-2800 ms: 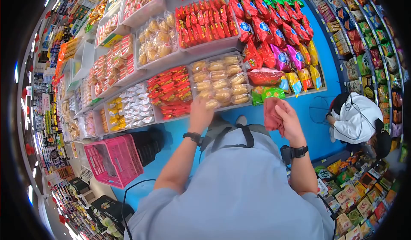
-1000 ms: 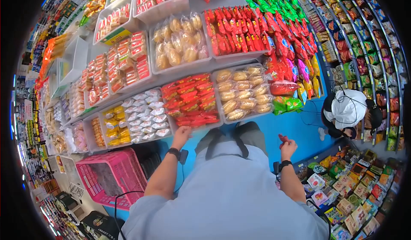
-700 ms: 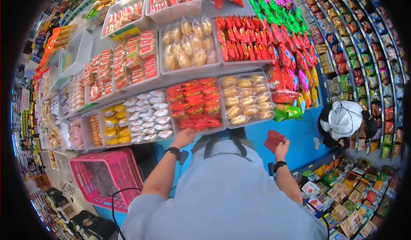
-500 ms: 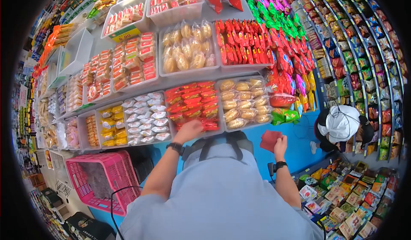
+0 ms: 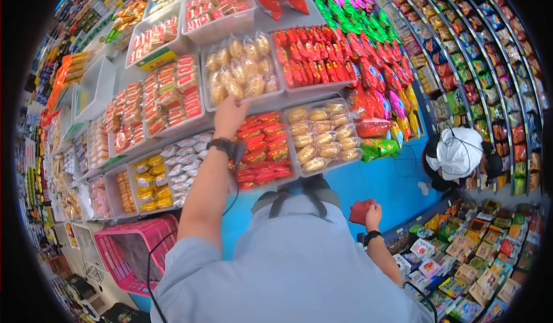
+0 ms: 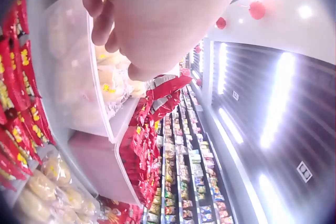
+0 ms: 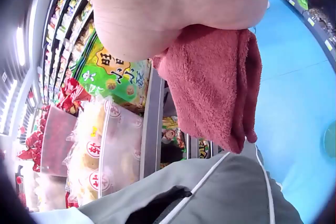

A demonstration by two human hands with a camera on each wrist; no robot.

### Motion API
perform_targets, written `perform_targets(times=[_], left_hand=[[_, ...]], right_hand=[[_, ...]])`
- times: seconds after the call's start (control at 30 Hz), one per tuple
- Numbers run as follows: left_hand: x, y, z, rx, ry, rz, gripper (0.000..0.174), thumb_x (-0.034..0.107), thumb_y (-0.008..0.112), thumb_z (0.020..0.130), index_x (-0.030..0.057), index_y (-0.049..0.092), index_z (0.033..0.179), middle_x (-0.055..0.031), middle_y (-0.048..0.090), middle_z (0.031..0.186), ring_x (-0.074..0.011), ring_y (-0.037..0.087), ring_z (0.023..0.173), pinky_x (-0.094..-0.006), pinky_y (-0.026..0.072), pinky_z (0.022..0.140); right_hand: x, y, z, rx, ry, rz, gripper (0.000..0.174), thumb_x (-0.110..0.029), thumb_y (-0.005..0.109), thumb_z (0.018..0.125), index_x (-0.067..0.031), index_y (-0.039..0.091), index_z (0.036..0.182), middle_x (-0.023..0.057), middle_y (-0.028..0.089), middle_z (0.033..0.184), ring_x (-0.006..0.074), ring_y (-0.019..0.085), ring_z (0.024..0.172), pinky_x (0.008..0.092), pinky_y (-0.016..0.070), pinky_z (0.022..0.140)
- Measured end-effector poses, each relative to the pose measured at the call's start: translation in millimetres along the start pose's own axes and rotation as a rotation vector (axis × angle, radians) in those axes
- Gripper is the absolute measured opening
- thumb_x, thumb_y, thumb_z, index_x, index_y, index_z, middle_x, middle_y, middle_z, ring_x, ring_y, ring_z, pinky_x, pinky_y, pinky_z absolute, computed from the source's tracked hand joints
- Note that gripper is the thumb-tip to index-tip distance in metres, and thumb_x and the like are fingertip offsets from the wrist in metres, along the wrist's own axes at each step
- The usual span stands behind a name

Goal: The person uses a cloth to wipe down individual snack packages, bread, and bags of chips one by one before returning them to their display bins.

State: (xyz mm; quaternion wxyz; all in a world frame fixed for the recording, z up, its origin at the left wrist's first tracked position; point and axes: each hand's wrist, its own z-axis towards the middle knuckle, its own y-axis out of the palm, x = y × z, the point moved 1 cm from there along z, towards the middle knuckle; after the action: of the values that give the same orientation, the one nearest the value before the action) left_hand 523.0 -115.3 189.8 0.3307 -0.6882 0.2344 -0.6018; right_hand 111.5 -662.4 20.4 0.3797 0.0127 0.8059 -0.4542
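Observation:
At the near rim of a clear raised bin (image 5: 259, 101) of wrapped buns (image 5: 241, 69) is my left hand (image 5: 231, 117). In the left wrist view this hand (image 6: 157, 19) has its fingers loosely bent over the bin's edge (image 6: 94, 61); whether they touch the rim or a bun I cannot tell. My right hand (image 5: 374, 214) grips a folded dark-red cloth (image 5: 361, 210) low over the blue floor. The right wrist view shows the cloth (image 7: 212, 82) hanging below the hand (image 7: 173, 3), whose fingers are mostly hidden.
Lower bins hold red packets (image 5: 264, 150), more wrapped buns (image 5: 322, 133) and white packets (image 5: 185, 156). A pink crate (image 5: 135, 248) stands at lower left. A person in a white top (image 5: 459, 153) crouches on the right, between snack shelves and a low display (image 5: 461, 265).
My left hand has moved up from the front of the lower red-packet bin to the raised bun bin. The right hand still holds the cloth, which hangs slightly lower.

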Motion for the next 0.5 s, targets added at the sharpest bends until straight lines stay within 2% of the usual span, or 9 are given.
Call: perform_targets(times=[0.1, 0.13, 0.27, 0.4, 0.5], left_hand=[[0, 11, 15, -0.046, 0.013, 0.167, 0.046, 0.045, 0.074, 0.096, 0.0014, 0.081, 0.111, -0.0208, 0.08, 0.101, -0.0379, 0.078, 0.097, -0.0478, 0.0602, 0.088], [1, 14, 17, -0.05, 0.029, 0.169, 0.045, 0.044, 0.07, 0.095, 0.0019, 0.082, 0.105, -0.0218, 0.08, 0.101, -0.04, 0.076, 0.1, -0.0483, 0.0593, 0.091], [6, 23, 19, 0.031, 0.013, 0.099, 0.039, 0.04, 0.067, 0.097, 0.0053, 0.083, 0.103, -0.0231, 0.079, 0.101, -0.0427, 0.076, 0.099, -0.0494, 0.0593, 0.091], [-1, 32, 24, 0.078, 0.033, 0.073, 0.037, 0.038, 0.066, 0.098, 0.0062, 0.082, 0.107, -0.0234, 0.079, 0.102, -0.0427, 0.076, 0.098, -0.0495, 0.0589, 0.091], [-6, 36, 28, 0.107, 0.05, -0.028, 0.036, 0.036, 0.066, 0.099, 0.0051, 0.081, 0.11, -0.0232, 0.079, 0.103, -0.0416, 0.076, 0.099, -0.0485, 0.0585, 0.09]], right_hand=[[17, -2, -5, 0.024, -0.023, -0.082, 0.03, -0.021, 0.054, 0.101, 0.0043, 0.066, 0.11, 0.0262, 0.071, 0.108, 0.0421, 0.068, 0.101, 0.052, 0.0515, 0.09], [19, -1, -7, 0.036, -0.008, -0.053, 0.03, -0.021, 0.054, 0.1, 0.0044, 0.066, 0.109, 0.0266, 0.071, 0.108, 0.0428, 0.068, 0.101, 0.0519, 0.0515, 0.091], [34, -1, -24, 0.058, 0.037, -0.02, 0.03, -0.021, 0.055, 0.099, 0.0044, 0.066, 0.108, 0.0272, 0.071, 0.106, 0.0443, 0.067, 0.1, 0.0516, 0.0515, 0.091], [27, -4, -37, 0.085, 0.031, -0.059, 0.029, -0.021, 0.055, 0.099, 0.0047, 0.066, 0.107, 0.027, 0.07, 0.105, 0.0445, 0.067, 0.1, 0.0521, 0.0512, 0.093], [34, -5, -35, 0.096, 0.047, 0.045, 0.028, -0.02, 0.055, 0.099, 0.0044, 0.065, 0.108, 0.0273, 0.07, 0.106, 0.0444, 0.066, 0.101, 0.0528, 0.0508, 0.092]])
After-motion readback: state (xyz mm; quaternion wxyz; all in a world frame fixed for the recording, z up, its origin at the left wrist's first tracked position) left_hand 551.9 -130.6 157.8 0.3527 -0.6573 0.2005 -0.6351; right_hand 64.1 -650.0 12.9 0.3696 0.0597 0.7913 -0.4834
